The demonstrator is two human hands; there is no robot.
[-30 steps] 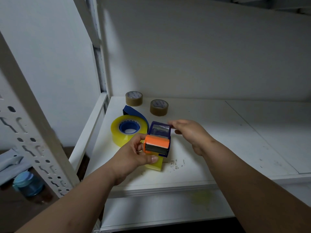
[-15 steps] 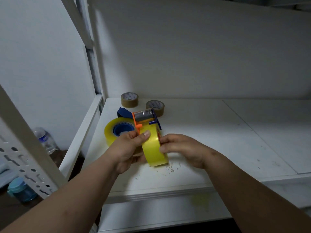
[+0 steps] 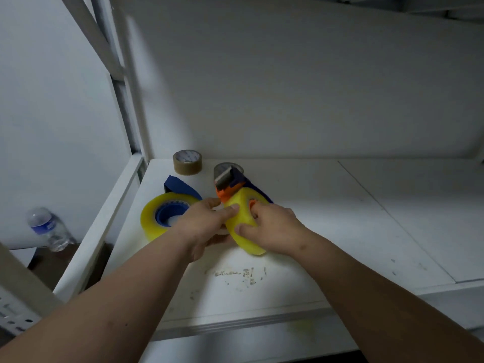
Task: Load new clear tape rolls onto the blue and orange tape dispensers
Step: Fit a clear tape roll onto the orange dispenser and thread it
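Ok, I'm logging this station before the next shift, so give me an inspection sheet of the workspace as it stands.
Surface: white shelf board, dark specks and scuffs near the front edge.
Job's things: orange and blue dispenser held with a clear tape roll on it; second clear tape roll lies flat on a blue dispenser to the left.
Clutter: two brown tape rolls at the back, one in full view, the other partly hidden by the held dispenser.
Hands: left hand and right hand both grip the held roll.
Cables: nothing seen.
Surroundings: white metal rack upright; plastic water bottle low on the left.
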